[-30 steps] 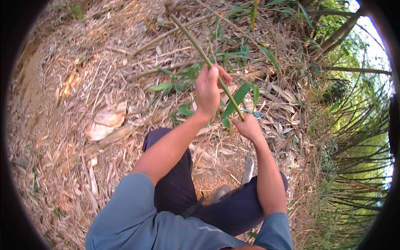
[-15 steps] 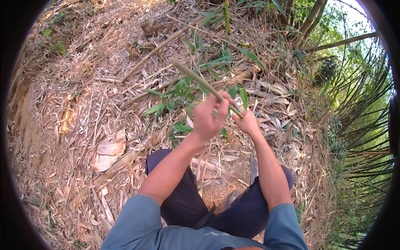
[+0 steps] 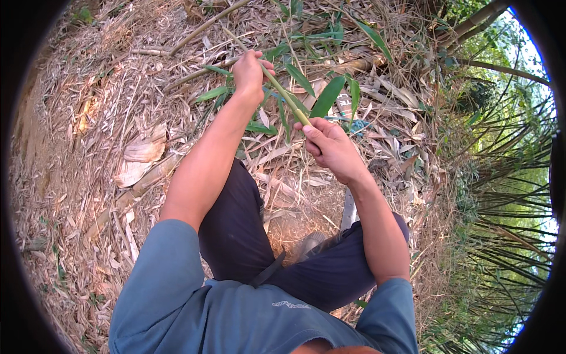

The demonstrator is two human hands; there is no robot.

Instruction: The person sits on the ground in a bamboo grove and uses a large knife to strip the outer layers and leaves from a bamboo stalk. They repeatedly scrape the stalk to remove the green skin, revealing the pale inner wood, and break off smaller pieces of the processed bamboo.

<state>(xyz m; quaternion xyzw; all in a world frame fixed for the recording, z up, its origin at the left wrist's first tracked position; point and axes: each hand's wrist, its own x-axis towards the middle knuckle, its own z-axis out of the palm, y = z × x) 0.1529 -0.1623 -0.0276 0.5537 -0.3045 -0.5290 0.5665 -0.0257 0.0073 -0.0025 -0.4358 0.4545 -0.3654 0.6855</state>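
Observation:
A thin green bamboo stalk (image 3: 285,96) slants across the middle of the view, its far tip up and to the left. My left hand (image 3: 249,74) is closed round it toward the far end. Lower down, my right hand (image 3: 331,147) grips the thick near end between thumb and fingers. Broad green leaves (image 3: 329,97) show beside the stalk; whether they grow from it I cannot tell. Below my right wrist, partly hidden by my leg, a flat grey metal blade (image 3: 348,207) lies close to my knee.
Dry bamboo leaves cover the ground. Cut poles (image 3: 206,26) lie at the upper left, and a pale dry sheath (image 3: 141,156) rests left of my knee. Blue cord-like material (image 3: 356,125) sits past my right hand. Standing bamboo stems (image 3: 507,236) crowd the right side.
My left hand has slid away up and to the left along the stalk. My right hand has shifted slightly left and up, still holding the near end. The view has tilted.

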